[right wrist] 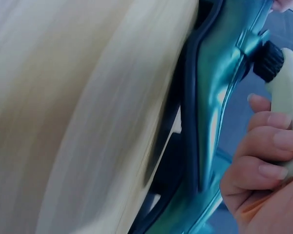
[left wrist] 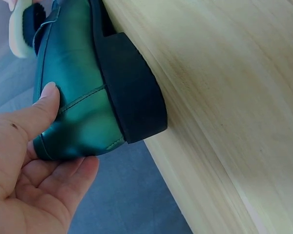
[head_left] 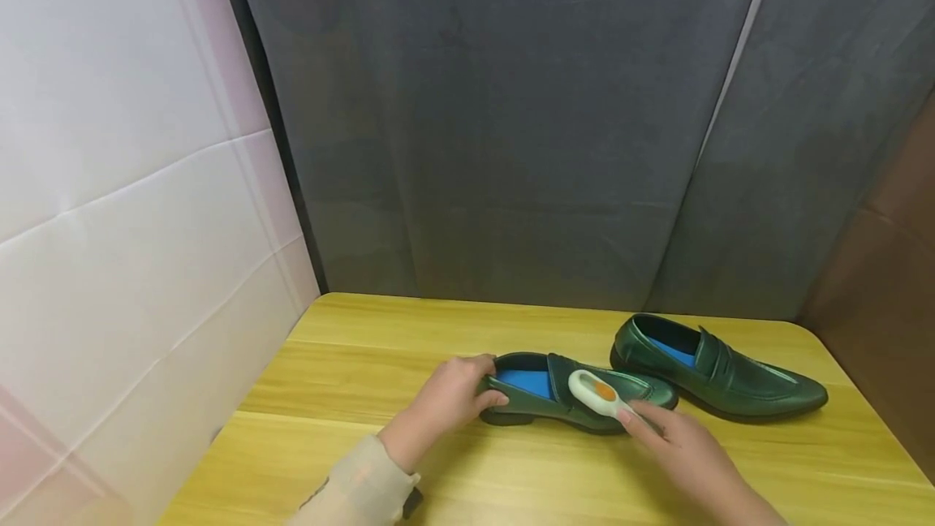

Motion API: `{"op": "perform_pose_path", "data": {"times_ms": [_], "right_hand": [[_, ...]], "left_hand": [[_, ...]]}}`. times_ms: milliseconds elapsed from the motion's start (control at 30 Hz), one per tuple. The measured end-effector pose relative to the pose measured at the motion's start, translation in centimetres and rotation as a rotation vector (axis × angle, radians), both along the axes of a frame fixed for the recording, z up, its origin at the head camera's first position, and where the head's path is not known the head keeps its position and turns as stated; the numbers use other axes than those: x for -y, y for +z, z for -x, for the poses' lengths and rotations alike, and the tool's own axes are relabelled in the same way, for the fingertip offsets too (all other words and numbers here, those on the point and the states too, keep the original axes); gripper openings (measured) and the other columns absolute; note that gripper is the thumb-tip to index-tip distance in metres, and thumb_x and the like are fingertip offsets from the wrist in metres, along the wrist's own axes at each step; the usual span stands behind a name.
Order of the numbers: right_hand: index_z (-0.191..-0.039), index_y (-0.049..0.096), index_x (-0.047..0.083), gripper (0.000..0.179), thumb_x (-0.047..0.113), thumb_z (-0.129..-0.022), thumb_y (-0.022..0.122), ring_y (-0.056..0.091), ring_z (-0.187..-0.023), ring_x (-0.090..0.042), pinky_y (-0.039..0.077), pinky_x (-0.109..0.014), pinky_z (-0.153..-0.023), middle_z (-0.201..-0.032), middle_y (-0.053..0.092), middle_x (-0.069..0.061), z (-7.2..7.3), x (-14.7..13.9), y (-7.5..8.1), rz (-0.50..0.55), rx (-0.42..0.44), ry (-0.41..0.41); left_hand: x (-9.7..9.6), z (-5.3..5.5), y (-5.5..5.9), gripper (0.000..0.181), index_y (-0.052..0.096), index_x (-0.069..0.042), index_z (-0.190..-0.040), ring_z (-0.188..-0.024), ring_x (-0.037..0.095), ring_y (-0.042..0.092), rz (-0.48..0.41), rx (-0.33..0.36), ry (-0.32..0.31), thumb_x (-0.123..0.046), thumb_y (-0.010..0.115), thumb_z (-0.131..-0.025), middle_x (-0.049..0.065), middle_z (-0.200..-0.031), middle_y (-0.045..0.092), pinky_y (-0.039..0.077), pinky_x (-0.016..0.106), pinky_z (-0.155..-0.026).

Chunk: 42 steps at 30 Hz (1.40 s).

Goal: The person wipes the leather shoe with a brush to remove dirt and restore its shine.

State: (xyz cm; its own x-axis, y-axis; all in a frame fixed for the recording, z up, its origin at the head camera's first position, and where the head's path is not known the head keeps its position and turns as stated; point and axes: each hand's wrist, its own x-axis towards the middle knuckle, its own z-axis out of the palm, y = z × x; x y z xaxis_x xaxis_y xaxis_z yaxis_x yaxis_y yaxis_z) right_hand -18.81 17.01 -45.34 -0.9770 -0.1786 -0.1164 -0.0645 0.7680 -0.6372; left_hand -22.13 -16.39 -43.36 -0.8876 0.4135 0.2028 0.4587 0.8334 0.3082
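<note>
A green leather loafer (head_left: 522, 408) with a blue insole lies on the table, toe to the right. My left hand (head_left: 454, 392) grips its heel end; in the left wrist view the thumb presses one side of the heel and the fingers curl around the back. My right hand (head_left: 682, 449) holds a white shoe brush (head_left: 584, 386) with an orange patch by its handle. In the right wrist view the brush's dark bristles (right wrist: 269, 62) meet the loafer's strap area, and the fingers wrap around the handle.
A second green loafer (head_left: 760, 396) sits behind and to the right, toe pointing right, close to the first one's toe. The yellow wooden table (head_left: 351, 380) ends at a dark grey curtain (head_left: 475, 144). White panelling (head_left: 131, 144) stands on the left, a brown surface (head_left: 884, 282) on the right.
</note>
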Motion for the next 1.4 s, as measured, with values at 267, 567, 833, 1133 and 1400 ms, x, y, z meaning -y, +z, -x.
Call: {"op": "perform_pose_path", "data": {"times_ms": [267, 567, 833, 1133, 1400], "right_hand": [[-0.135, 0.066, 0.019, 0.065, 0.068, -0.098, 0.045, 0.061, -0.126, -0.033, 0.049, -0.060, -0.100, -0.133, 0.068, -0.006, -0.5, -3.1, -0.6, -0.057, 0.004, 0.010], [-0.137, 0.063, 0.016, 0.070, 0.069, -0.099, 0.041, 0.063, -0.120, -0.041, 0.050, -0.062, -0.090, -0.131, 0.068, -0.014, -0.6, -7.4, -0.6, -0.176, -0.037, -0.031], [-0.135, 0.064, 0.009, 0.069, 0.064, -0.102, 0.038, 0.064, -0.113, -0.047, 0.050, -0.063, -0.082, -0.126, 0.069, -0.020, 0.1, -8.7, -0.4, -0.250, -0.124, -0.068], [-0.137, 0.061, 0.007, 0.073, 0.066, -0.102, 0.036, 0.061, -0.117, -0.048, 0.050, -0.063, -0.086, -0.130, 0.067, -0.023, 0.1, -7.7, -0.3, -0.221, -0.094, -0.091], [-0.138, 0.059, 0.007, 0.081, 0.073, -0.098, 0.035, 0.066, -0.108, -0.040, 0.052, -0.060, -0.080, -0.123, 0.070, -0.020, 0.8, -5.1, 0.0, -0.220, -0.046, -0.086]], "left_hand": [[0.2, -0.1, 0.2, 0.038, 0.070, -0.007, -0.109, -0.088, 0.018, 0.072, -0.013, 0.039, 0.018, -0.038, 0.077, -0.089, 0.008, -0.105, 0.076, 0.060, 0.030, -0.074], [0.3, -0.2, 0.3, 0.038, 0.070, -0.006, -0.109, -0.087, 0.019, 0.072, -0.015, 0.035, 0.005, -0.038, 0.076, -0.089, 0.008, -0.105, 0.076, 0.060, 0.030, -0.073], [0.3, -0.2, 0.2, 0.039, 0.070, -0.006, -0.110, -0.089, 0.020, 0.073, -0.007, 0.033, 0.009, -0.038, 0.076, -0.089, 0.008, -0.105, 0.076, 0.060, 0.030, -0.074], [0.4, -0.2, 0.0, 0.038, 0.070, -0.007, -0.108, -0.087, 0.019, 0.073, -0.009, 0.024, 0.008, -0.038, 0.077, -0.088, 0.008, -0.103, 0.076, 0.060, 0.030, -0.073], [0.3, 0.0, -0.1, 0.037, 0.070, -0.008, -0.108, -0.087, 0.019, 0.073, -0.008, 0.011, 0.003, -0.039, 0.077, -0.088, 0.007, -0.104, 0.076, 0.060, 0.030, -0.073]]}}
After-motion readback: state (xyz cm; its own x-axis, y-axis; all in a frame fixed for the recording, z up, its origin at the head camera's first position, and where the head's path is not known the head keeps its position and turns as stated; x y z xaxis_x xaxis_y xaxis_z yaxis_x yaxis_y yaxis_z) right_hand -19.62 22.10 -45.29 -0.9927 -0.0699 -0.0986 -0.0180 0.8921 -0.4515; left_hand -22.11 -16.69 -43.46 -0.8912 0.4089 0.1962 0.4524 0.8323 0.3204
